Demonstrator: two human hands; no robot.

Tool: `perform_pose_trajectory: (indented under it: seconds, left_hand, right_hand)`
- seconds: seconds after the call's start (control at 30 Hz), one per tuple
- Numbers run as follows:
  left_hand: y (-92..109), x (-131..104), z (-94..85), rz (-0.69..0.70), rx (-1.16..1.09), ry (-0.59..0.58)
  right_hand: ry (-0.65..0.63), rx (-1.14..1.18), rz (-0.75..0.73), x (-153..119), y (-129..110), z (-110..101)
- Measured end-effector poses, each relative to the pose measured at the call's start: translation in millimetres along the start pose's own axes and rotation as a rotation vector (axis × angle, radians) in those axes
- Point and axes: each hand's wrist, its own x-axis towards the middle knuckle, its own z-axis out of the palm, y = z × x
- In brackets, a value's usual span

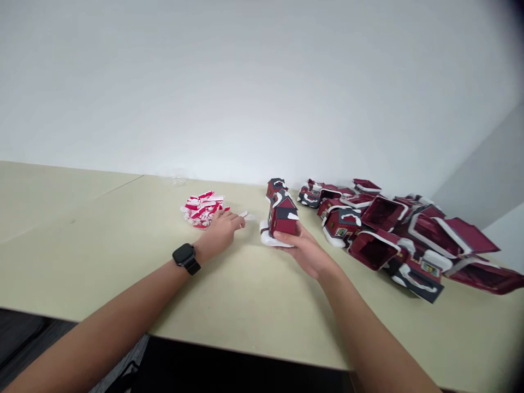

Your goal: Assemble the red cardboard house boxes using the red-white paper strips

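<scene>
My right hand (pixel 305 250) grips a small dark red house model (pixel 283 221) with white snow-like trim and a white base, held upright just over the table. Right behind it stands another small red house (pixel 275 186). My left hand (pixel 223 232), with a black watch on the wrist, is at the right side of a pile of red and white pieces (pixel 202 206). Its fingers are bent, and a small pale piece (pixel 244 214) shows by the fingertips. Whether the fingers pinch that piece is too blurred to tell.
Many dark red house parts (pixel 374 248) with white edges lie heaped on the right of the pale table (pixel 229 305). A clear plastic item (pixel 178 179) lies near the wall, behind the pile. The table's front edge runs below my forearms.
</scene>
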Motion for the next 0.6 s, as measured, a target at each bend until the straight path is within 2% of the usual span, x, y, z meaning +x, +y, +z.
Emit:
perform_pose_trajectory:
  seconds: [0.1,0.17,0.23,0.3,0.37,0.5,0.6]
  left_hand:
    - [15,-1,0.5,-0.207,-0.584,0.016]
    - [26,-2,0.5,-0.345,-0.979,-0.032]
    - [36,-4,0.0,-0.444,-1.248,-0.104]
    - [41,-6,-1.0,-0.511,-1.377,-0.189]
    - [43,-6,-2.1,-0.553,-1.405,-0.237]
    - [39,-8,-2.7,-0.592,-1.448,-0.206]
    - [36,-8,-1.6,-0.58,-1.52,-0.206]
  right_hand:
    - [-0.075,0.141,0.053,-2,-2,0]
    - [-0.093,0.217,0.069,-1,-3,-1]
    - [-0.08,0.276,0.074,1,-4,-3]
    - [-0.05,0.317,0.063,2,-4,-7]
    - [-0.02,0.346,0.043,3,-5,-9]
    - [0.03,0.392,0.025,2,-7,-12]
    - [0.01,0.385,0.008,1,-7,-11]
